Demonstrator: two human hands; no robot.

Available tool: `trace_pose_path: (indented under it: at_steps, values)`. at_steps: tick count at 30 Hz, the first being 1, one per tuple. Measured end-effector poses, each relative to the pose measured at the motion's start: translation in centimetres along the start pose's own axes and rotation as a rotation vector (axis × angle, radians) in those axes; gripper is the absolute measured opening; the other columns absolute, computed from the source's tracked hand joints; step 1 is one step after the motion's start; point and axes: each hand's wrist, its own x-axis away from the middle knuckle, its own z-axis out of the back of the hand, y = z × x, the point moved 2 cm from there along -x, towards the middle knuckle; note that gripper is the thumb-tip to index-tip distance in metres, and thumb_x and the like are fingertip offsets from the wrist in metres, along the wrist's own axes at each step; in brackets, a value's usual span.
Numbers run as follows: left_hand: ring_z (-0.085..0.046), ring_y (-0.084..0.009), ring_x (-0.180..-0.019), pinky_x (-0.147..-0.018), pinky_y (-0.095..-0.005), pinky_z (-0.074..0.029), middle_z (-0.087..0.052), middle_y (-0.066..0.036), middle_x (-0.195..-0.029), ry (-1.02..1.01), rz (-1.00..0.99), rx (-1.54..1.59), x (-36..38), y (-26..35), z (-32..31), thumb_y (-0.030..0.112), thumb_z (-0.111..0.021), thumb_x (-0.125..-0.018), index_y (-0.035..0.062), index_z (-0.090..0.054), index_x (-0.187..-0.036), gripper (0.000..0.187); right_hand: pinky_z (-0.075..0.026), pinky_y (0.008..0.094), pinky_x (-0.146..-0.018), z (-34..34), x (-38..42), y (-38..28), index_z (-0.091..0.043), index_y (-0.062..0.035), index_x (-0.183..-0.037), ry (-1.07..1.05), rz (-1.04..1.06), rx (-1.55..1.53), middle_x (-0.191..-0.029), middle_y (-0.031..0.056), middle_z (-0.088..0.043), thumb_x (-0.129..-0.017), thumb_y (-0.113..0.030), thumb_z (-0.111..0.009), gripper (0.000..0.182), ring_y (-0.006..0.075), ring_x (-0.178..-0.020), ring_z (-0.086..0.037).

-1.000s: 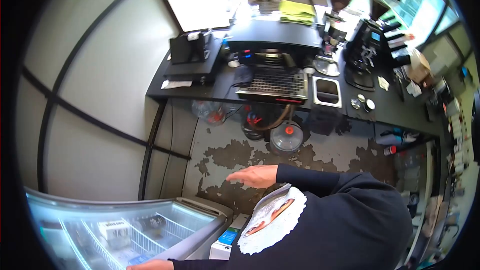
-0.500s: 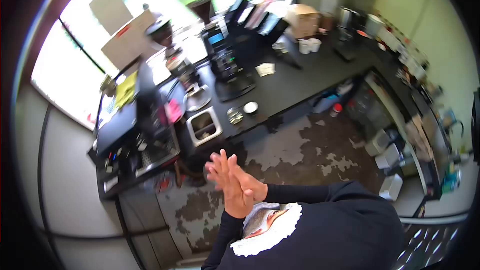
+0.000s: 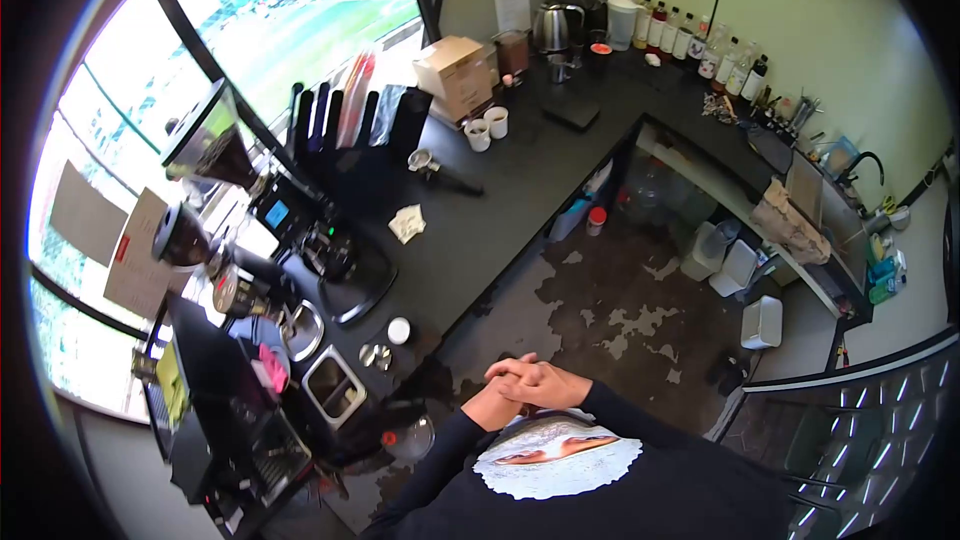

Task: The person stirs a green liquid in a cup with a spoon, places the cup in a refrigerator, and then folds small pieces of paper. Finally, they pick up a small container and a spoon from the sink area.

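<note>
My left hand [image 3: 500,398] and my right hand [image 3: 548,383] are clasped together in front of my black shirt, above its printed picture [image 3: 560,455]. Their fingers are folded over each other, and no object shows between them. Nearest to them on the counter are a small white cup [image 3: 399,330], a small metal item [image 3: 375,356] and a metal bin [image 3: 334,387] set by the edge. Part of each palm is hidden by the other hand.
Two coffee grinders [image 3: 330,250] and an espresso machine [image 3: 250,440] line the left. A portafilter [image 3: 424,160], a cardboard box [image 3: 455,78], paper cups [image 3: 496,121] and a kettle [image 3: 556,28] stand on the black counter [image 3: 500,220]. Several bottles [image 3: 740,70] stand at the back right.
The view has turned to the right, so the counter items appear further left. My hands were pressed palm to palm with fingers extended; now they are clasped with fingers folded.
</note>
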Motion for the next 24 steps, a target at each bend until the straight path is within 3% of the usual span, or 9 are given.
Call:
trace_pose_path:
  at_steps: [1,3,6,7,11,15,17,19,24]
  values:
    - [-0.064,-0.0359,-0.126,-0.109,-0.0431,-0.052,-0.058,-0.018,-0.145,-0.004,-0.023,0.005,-2.0,-0.4,1.4,0.017,-0.055,-0.105,0.0040,-0.050,-0.145,0.042,-0.055,0.0389,-0.096,1.8,0.2,-0.1,-0.058,-0.0081,-0.139,0.024,-0.123,-0.023,-0.117,0.0163,-0.073,-0.104,-0.059,-0.060,0.062,0.0304,-0.108,-0.070]
    - [-0.067,-0.0405,-0.117,-0.099,-0.0451,-0.055,-0.062,-0.019,-0.140,-0.389,0.524,0.266,-6.2,-0.9,4.8,0.013,-0.059,-0.103,0.0010,-0.054,-0.140,0.040,-0.055,0.0380,-0.094,5.1,-0.3,-0.2,-0.058,-0.0067,-0.139,0.131,-0.303,-0.038,-0.116,0.0161,-0.073,-0.104,-0.059,-0.060,0.063,0.0302,-0.107,-0.071]
    - [-0.072,-0.0356,-0.101,-0.087,-0.0452,-0.056,-0.070,-0.020,-0.122,0.239,0.090,0.385,-11.2,-2.7,9.4,0.016,-0.065,-0.102,0.0005,-0.069,-0.112,0.019,-0.056,0.0420,-0.092,10.6,-2.1,3.1,-0.064,-0.0040,-0.133,0.348,-0.219,0.356,-0.120,0.0205,-0.072,-0.106,-0.054,-0.059,0.057,0.0341,-0.108,-0.072]
    - [-0.071,-0.0316,-0.090,-0.082,-0.0427,-0.056,-0.074,-0.018,-0.100,0.254,0.060,0.400,-12.5,-4.1,10.6,0.020,-0.065,-0.104,0.0006,-0.070,-0.089,0.025,-0.056,0.0422,-0.092,12.5,-2.4,2.1,-0.064,-0.0040,-0.133,0.351,-0.203,0.380,-0.120,0.0201,-0.072,-0.106,-0.050,-0.060,0.053,0.0350,-0.109,-0.072]
    - [-0.065,-0.0215,-0.067,-0.064,-0.0335,-0.051,-0.059,-0.005,-0.057,0.166,0.077,0.415,-18.7,-8.8,14.8,0.027,-0.052,-0.112,0.0018,-0.063,-0.070,0.050,-0.056,0.0409,-0.093,17.9,-3.5,-1.2,-0.065,-0.0037,-0.131,0.532,-0.199,0.432,-0.117,0.0190,-0.072,-0.104,-0.038,-0.067,0.043,0.0332,-0.111,-0.072]
    - [-0.055,-0.0118,-0.052,-0.055,-0.0289,-0.048,-0.058,-0.004,-0.060,0.121,0.146,0.765,-24.9,-10.3,16.3,0.030,-0.030,-0.116,0.0020,-0.066,-0.090,0.053,-0.057,0.0365,-0.094,19.7,-2.5,0.7,-0.066,-0.0020,-0.132,0.728,-0.221,0.211,-0.120,0.0172,-0.073,-0.103,-0.025,-0.070,0.037,0.0274,-0.110,-0.073]
    - [-0.057,-0.0123,-0.056,-0.058,-0.0284,-0.050,-0.064,-0.008,-0.075,0.062,0.222,0.875,-28.4,-9.8,16.1,0.022,-0.033,-0.111,0.0025,-0.064,-0.112,0.037,-0.058,0.0359,-0.094,20.3,-1.4,3.2,-0.066,-0.0011,-0.132,0.692,-0.254,0.164,-0.120,0.0173,-0.073,-0.103,-0.024,-0.070,0.037,0.0264,-0.110,-0.074]
    - [-0.069,-0.0203,-0.081,-0.070,-0.0347,-0.057,-0.069,-0.012,-0.099,0.110,-0.049,0.708,-31.3,-10.3,14.2,0.006,-0.053,-0.099,0.0037,-0.059,-0.127,0.028,-0.058,0.0354,-0.094,21.4,-0.6,5.7,-0.066,-0.0002,-0.132,0.601,-0.290,0.127,-0.120,0.0173,-0.074,-0.103,-0.023,-0.071,0.037,0.0254,-0.110,-0.074]
    - [-0.072,-0.0340,-0.100,-0.086,-0.0435,-0.057,-0.071,-0.012,-0.113,-0.033,-0.045,0.539,-36.2,-8.4,9.4,0.027,-0.057,-0.107,0.0093,-0.066,-0.122,0.025,-0.059,0.0418,-0.089,28.4,0.3,10.0,-0.069,-0.0003,-0.126,0.404,-0.372,0.291,-0.114,0.0181,-0.076,-0.097,-0.017,-0.075,0.034,0.0336,-0.102,-0.076]
